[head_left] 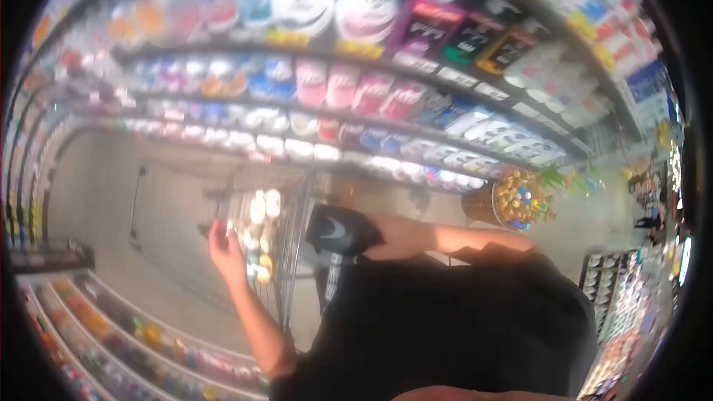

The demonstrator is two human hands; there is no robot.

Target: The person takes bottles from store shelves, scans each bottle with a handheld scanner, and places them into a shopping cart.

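Head view: I was by a wire cart (pixel 288 260) in a shop, and the pale things (pixel 257 208) sat inside the cart.
Left hand: my left hand (pixel 225 245) was up beside the pale things, its fingers bent a bit; it was too blurry to tell if it held anything.
Right hand: a black thing (pixel 338 229) with a white tick hid it, past my bare right arm (pixel 445 239), so I could not tell.
Bumps: the bottles stood close by, so a quick turn of the cart or my arm could knock some down.
Cart count: one cart; at least two pale things, the rest too fuzzy to count.
Bottle count: two big bottles (pixel 303 1) with round white labels, three dark pump bottles (pixel 469 38), four pink packs (pixel 343 87).
Basket count: one brown basket (pixel 481 204).
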